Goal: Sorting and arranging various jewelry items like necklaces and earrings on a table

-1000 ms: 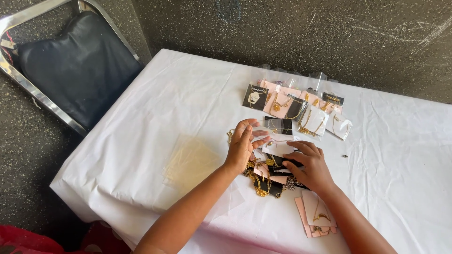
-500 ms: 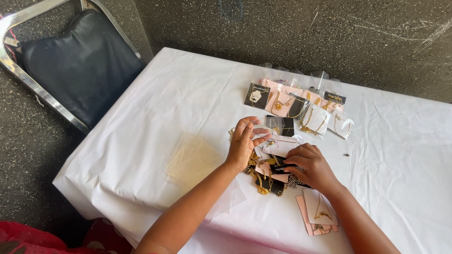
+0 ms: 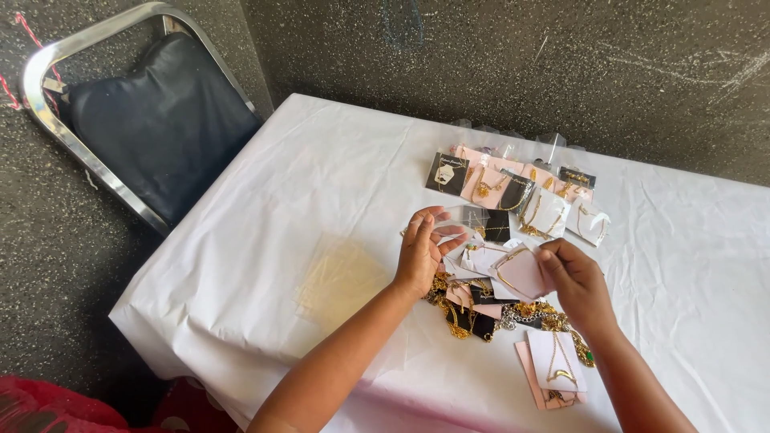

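Dark speckled floor (padded chair)

White tablecloth covered the table. Pale pink card carried a gold chain; at its 12 o'clock lay pink, black and white cards with gold jewellery. Gold chains were heaped at 6 o'clock. Black-cushioned chrome chair stood at 10 o'clock, on speckled grey floor.

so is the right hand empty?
No, the right hand pinches a pale pink jewellery card with a gold chain on it, above the pile on the white table.
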